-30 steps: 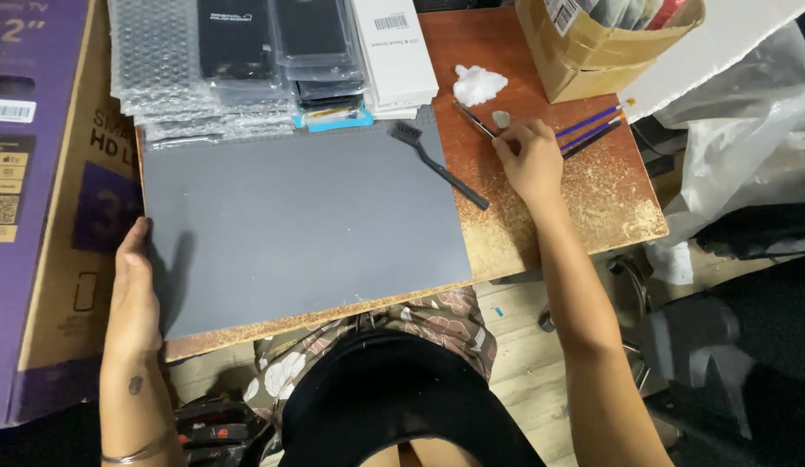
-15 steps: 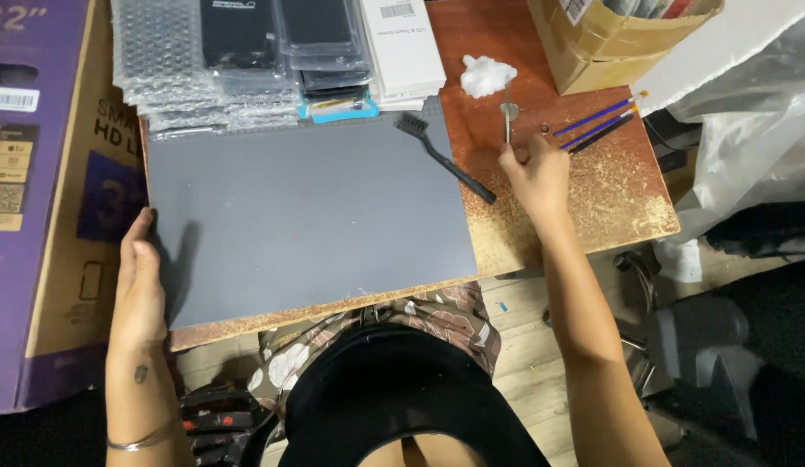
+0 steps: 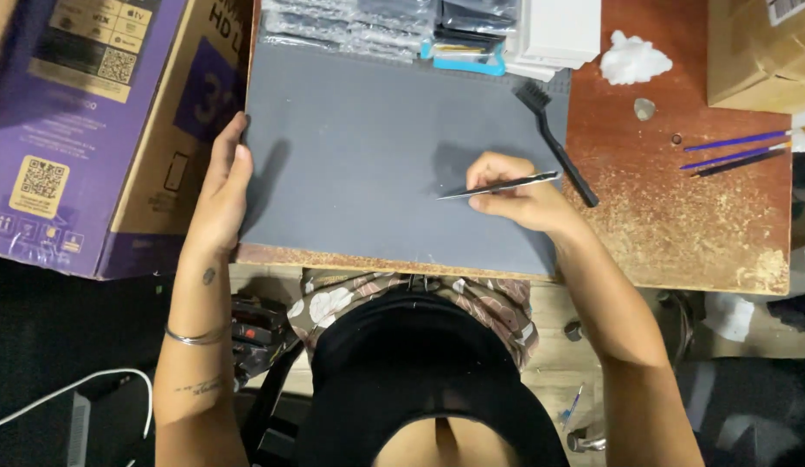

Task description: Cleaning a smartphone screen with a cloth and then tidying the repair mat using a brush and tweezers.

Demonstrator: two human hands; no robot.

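Since the earlier frame, the right hand [image 3: 523, 201] has moved from the desk's [image 3: 679, 233] right side onto the grey mat [image 3: 368, 147], now pinching metal tweezers [image 3: 499, 185] above it. The left hand [image 3: 219, 195] lies open, flat on the mat's left edge; a black brush [image 3: 558, 143] lies just beside the tweezers.

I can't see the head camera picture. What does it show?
The right hand holds thin silver metal tweezers over a flat grey mat on a worn brown wooden table. The left hand rests on the mat's left edge. A black brush lies nearby.

the white boxes [image 3: 554, 30] and bubble-wrapped stacks [image 3: 350, 22] run off the top edge.
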